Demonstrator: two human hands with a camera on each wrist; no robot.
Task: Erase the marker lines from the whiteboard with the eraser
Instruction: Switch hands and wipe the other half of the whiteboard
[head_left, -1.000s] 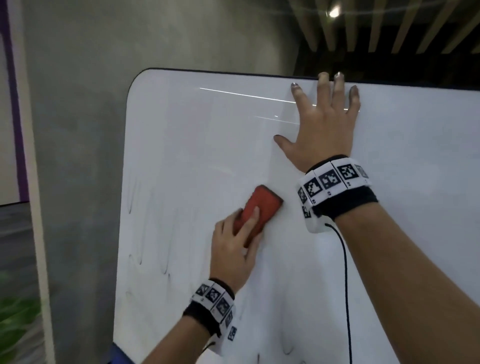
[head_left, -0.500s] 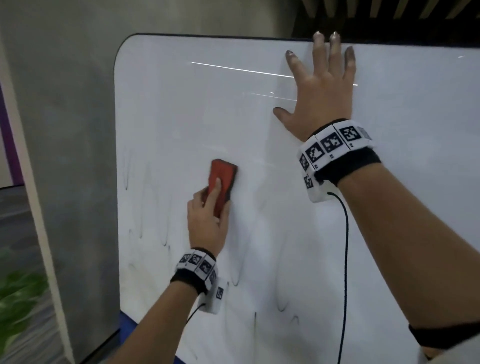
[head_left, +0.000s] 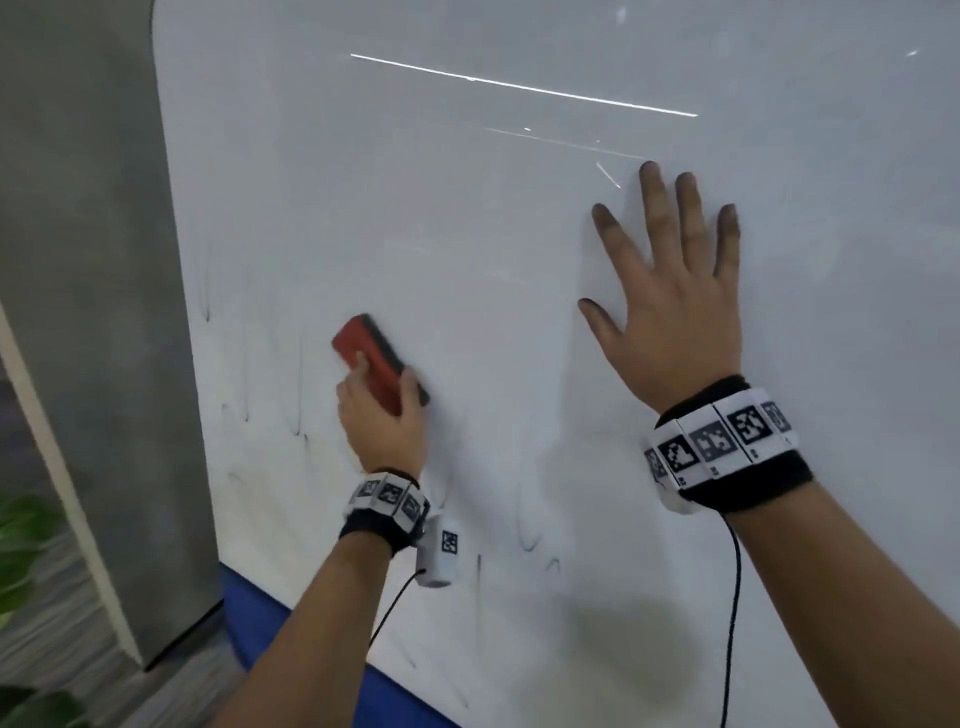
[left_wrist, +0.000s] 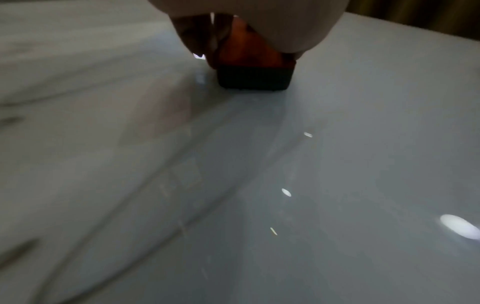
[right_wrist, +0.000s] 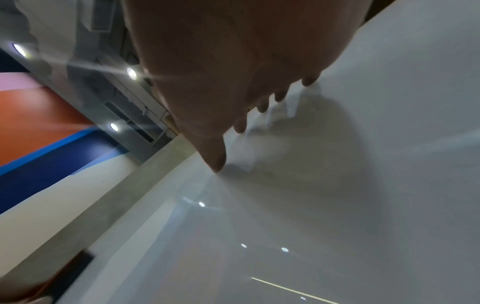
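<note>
Eraser (head_left: 376, 358): red body with a dark felt face, located left of centre in the head view and pressed flat against the whiteboard (head_left: 467, 260). The left hand (head_left: 382, 421) grasps it from below; one finger lies along the red back and the thumb wraps the right edge, so the eraser projects up and to the left beyond the fingertips. In the left wrist view the eraser (left_wrist: 255, 70) appears at upper centre, felt face touching the board. Faint grey marker lines (head_left: 298, 400) remain just left of the eraser and in the lower part of the board; they are smeared, and their exact extent is hard to judge. The right hand (head_left: 670, 312) lies flat against the board at centre right, fingers straight and spread, holding nothing, well apart from the eraser. Both wrists carry marker-tagged bands (head_left: 722, 441).
</note>
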